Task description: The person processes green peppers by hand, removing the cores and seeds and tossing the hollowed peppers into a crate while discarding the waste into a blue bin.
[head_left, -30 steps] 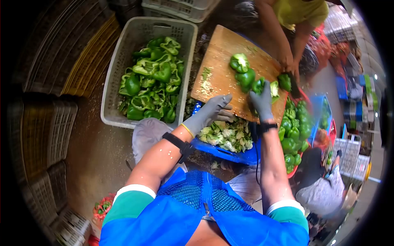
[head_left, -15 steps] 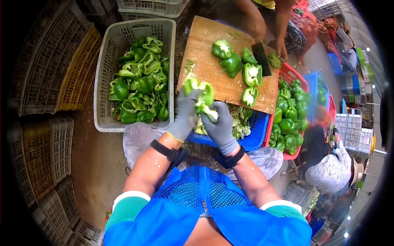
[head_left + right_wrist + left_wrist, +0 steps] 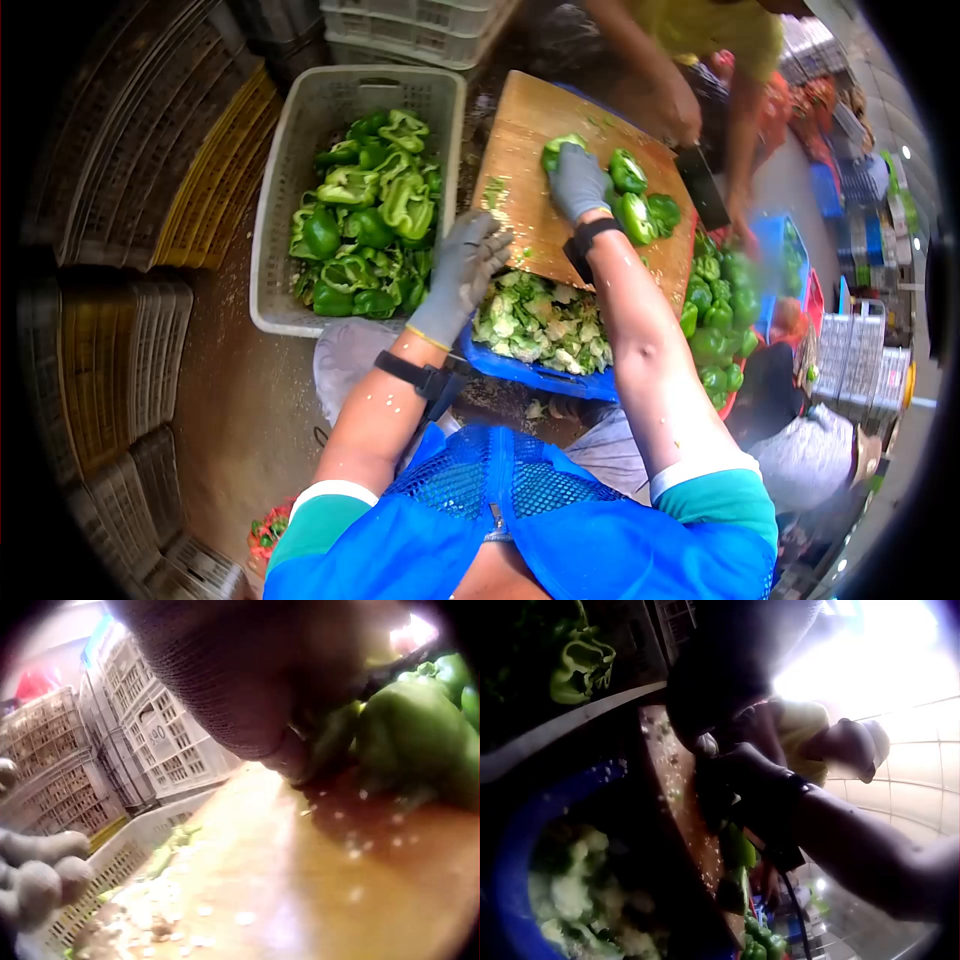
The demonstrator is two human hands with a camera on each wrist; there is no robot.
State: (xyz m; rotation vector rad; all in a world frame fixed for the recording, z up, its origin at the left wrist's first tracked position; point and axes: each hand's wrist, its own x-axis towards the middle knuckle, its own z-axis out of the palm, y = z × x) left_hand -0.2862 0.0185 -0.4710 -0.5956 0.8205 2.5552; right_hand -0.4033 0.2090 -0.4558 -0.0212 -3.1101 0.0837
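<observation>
My gloved right hand (image 3: 580, 185) reaches onto the wooden cutting board (image 3: 530, 130) and grips a cut green bell pepper (image 3: 556, 150), partly hidden under its fingers. More bell peppers (image 3: 628, 172) lie on the board to the right of that hand. My gloved left hand (image 3: 466, 262) hovers at the board's near left corner, its fingers loosely bent with nothing in them. Below the board, a blue tub (image 3: 540, 378) holds a heap of pale pepper cores and trimmings (image 3: 540, 325).
To the left stands a grey plastic crate (image 3: 275, 245) with cut pepper halves. Opposite, another person (image 3: 700, 40) holds a cleaver (image 3: 703, 188) at the board's right edge. Whole green peppers (image 3: 715, 310) fill a red crate on the right. Stacked crates (image 3: 85, 350) line the far left.
Half a second ago both hands held a cut pepper over the tub. That pepper has left both hands; my right hand has moved forward onto another on the board.
</observation>
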